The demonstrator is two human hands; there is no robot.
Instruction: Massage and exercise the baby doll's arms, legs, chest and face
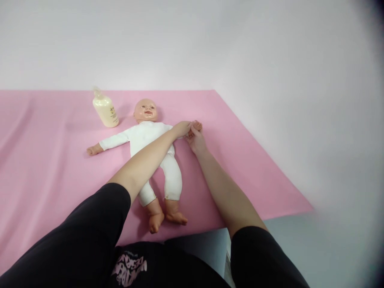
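A baby doll (144,138) in a white bodysuit lies on its back on a pink sheet (45,160), head toward the wall. One doll arm stretches out to the left. My left hand (182,128) reaches across the doll's chest and closes on the doll's other arm near the wrist. My right hand (195,138) holds the doll's small hand from the right side. Both of my hands meet at that spot, so the doll's hand is mostly hidden.
A cream lotion bottle (105,109) stands on the sheet just left of the doll's head. The sheet's right edge runs diagonally, with white surface beyond it. A white wall stands behind. My black sleeves fill the lower view.
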